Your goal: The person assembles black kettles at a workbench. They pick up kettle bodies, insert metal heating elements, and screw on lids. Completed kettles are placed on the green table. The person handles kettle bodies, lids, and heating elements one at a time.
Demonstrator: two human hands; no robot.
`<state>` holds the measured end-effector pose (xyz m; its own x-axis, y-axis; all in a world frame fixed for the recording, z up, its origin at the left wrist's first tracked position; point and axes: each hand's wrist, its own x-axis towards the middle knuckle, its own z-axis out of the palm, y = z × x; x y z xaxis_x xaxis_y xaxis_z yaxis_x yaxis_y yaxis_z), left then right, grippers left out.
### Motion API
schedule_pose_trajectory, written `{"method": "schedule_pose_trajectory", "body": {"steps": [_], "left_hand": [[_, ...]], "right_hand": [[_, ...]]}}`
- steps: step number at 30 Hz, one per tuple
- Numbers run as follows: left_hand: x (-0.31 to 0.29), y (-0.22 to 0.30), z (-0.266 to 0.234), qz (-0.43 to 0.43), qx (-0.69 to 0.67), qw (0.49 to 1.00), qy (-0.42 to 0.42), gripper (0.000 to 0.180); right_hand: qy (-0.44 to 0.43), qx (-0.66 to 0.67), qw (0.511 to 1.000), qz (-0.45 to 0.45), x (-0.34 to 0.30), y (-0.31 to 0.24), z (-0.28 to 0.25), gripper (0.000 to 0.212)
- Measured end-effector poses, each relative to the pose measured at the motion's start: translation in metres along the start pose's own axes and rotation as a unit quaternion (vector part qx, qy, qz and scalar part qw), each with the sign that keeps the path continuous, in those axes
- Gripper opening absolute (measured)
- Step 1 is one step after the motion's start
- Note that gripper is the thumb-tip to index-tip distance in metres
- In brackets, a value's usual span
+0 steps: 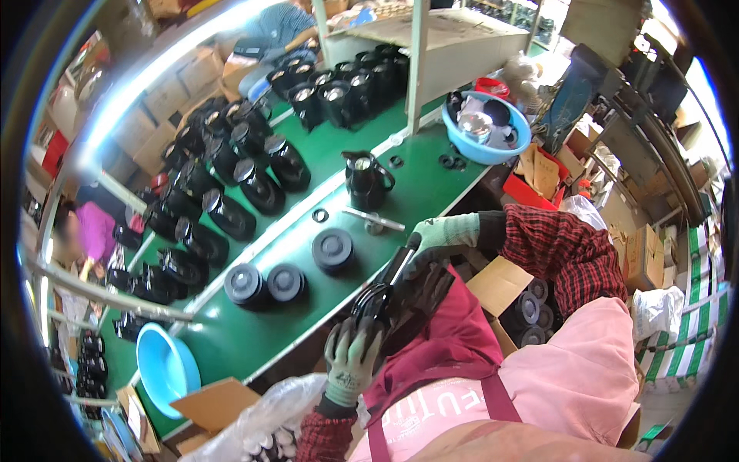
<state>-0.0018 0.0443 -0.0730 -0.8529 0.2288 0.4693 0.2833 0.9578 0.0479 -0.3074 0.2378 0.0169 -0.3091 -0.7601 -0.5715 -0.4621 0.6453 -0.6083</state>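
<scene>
In front of my lap, a glossy black jug-like piece (377, 296) is held tilted between both hands at the table's near edge. My left hand (352, 360), in a pale green glove, has its fingers bent over the near end. My gloved right hand (439, 240) is closed round the far end, and its fingertips are partly hidden. Dark shapes below the piece blur its outline. Across from my hands, an open black jug (368, 181) stands upright. A silver rod-like tool (372, 219) and a small black ring (320, 215) lie near it.
Stacked black round lids (332, 250) stand on the green table (262, 339). Several black jugs (258, 187) fill its far side. A blue basin (165, 369) is at left; another (485, 146) holds parts. An open carton (500, 289) with lids sits beside my right arm.
</scene>
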Motion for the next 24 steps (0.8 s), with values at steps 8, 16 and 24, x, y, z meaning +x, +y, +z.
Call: {"method": "schedule_pose_trajectory", "body": {"steps": [8,16,24], "left_hand": [[-0.009,0.0,-0.035,-0.013,-0.103,0.994,-0.031,0.06],[-0.091,-0.005,0.002,-0.548,-0.678,0.488,0.022,0.037],[-0.111,-0.015,0.016,-0.509,-0.703,0.497,-0.004,0.042]], "right_hand": [[-0.093,0.319,0.933,-0.141,0.016,0.043,0.089,0.039],[-0.093,0.598,0.796,-0.019,0.003,0.047,0.16,0.037],[0.104,0.319,0.914,-0.228,0.03,0.02,0.179,0.054]]}}
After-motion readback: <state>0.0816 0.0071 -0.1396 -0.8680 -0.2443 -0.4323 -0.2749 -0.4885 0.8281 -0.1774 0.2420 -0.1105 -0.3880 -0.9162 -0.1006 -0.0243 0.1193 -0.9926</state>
